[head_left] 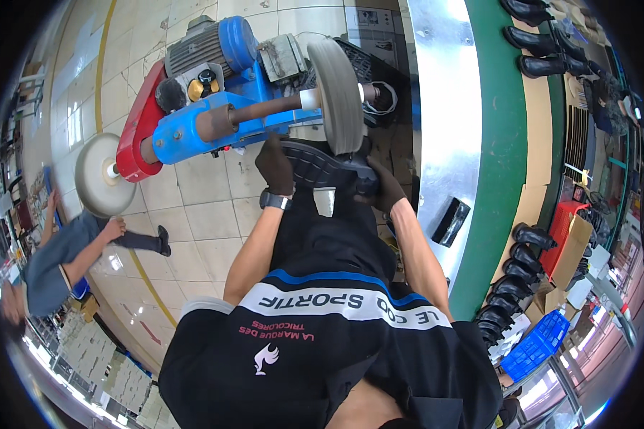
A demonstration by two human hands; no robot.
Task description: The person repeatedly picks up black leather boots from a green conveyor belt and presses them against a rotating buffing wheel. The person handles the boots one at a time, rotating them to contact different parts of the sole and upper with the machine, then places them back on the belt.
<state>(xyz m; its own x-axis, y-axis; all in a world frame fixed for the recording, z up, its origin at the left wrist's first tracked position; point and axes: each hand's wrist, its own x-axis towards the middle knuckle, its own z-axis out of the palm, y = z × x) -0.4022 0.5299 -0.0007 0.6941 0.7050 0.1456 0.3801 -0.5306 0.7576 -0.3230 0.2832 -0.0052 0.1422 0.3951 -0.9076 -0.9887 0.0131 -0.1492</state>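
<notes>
A black shoe [313, 166] lies across my lap area with its ridged sole turned up. My left hand [275, 169], in a dark glove with a watch at the wrist, is closed on its left end. At the other end my gloved right hand [381, 185] grips it, fingers partly hidden by the shoe. Just beyond, the grey buffing wheel [338, 96] reaches down to the shoe, and its lower rim appears to touch the sole near my right hand. The wheel sits on the shaft of a blue polishing machine [193, 132].
A second pale wheel [105, 176] sits at the machine's left end, by a red belt guard [140, 118]. Another person [64, 261] walks at the left. On the right, a metal-edged bench [447, 129] carries a small black block [450, 222]; black boots [508, 289] line the shelf beyond.
</notes>
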